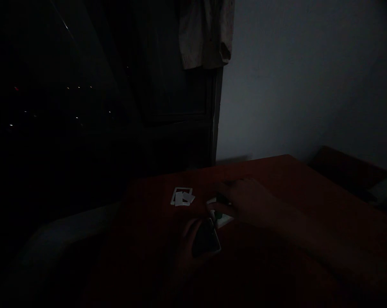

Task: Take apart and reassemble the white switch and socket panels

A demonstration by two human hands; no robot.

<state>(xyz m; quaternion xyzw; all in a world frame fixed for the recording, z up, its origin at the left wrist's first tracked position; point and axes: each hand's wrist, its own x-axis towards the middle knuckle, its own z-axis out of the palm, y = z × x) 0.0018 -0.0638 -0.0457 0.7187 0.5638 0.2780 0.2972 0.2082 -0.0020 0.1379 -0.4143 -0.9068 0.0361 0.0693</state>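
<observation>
The room is very dark. My left hand (189,244) is curled round a flat dark rectangular thing with a pale edge (206,238), low on a red table (276,179). My right hand (247,199) reaches in from the right just above it. Its fingers are closed over a small thin dark tool (218,210) that points down at the flat thing. A small white piece (224,220) lies under the right hand.
A few small white flat pieces (182,196) lie on the red table left of my hands. A dark door (177,94) with a pale garment (206,34) hung on it stands behind. A grey wall (308,77) is at the right.
</observation>
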